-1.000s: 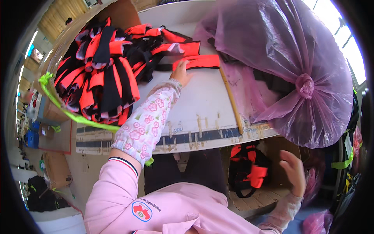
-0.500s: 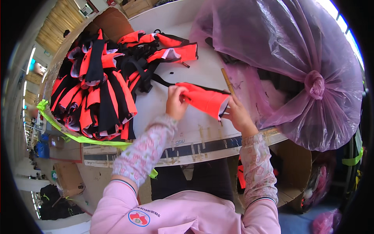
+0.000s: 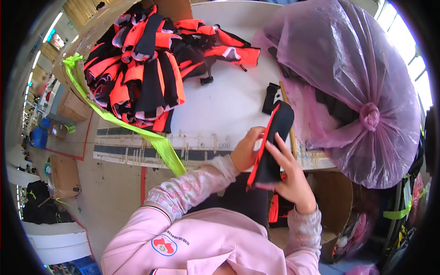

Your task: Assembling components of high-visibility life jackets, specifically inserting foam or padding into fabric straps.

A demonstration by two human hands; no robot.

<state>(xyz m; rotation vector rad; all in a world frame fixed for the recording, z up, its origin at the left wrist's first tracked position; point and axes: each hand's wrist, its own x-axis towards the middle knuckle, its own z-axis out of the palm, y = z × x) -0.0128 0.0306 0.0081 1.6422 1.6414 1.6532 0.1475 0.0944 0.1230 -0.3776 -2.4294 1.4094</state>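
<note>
A tube-like fabric piece [image 3: 274, 144], black with a bright orange edge, stands nearly upright between my hands over the front of the table. My left hand [image 3: 249, 149] is closed on its orange side, with something small and white at the fingertips. Long fingers of my right hand [image 3: 293, 178] lie across the black face, the thumb near the lower end, so the piece is held from both sides. Just beyond it, a black strap with a buckle [image 3: 271, 98] rests on the white tabletop [image 3: 224, 101]; whether it joins the piece is hard to see.
Many similar orange-and-black pieces [image 3: 137, 78] are heaped at the left, by a cardboard box edge with a yellow-green band [image 3: 123, 123]. A big knotted purple plastic bag [image 3: 366, 82] fills the right. A thin wooden stick [image 3: 292, 133] lies beside it. Below the table stands a cardboard box [image 3: 334, 201].
The fabric piece has come nearer to me and turned from lying crosswise, orange face up, to upright with black showing. Its strap has left the heap. The head view has shifted.
</note>
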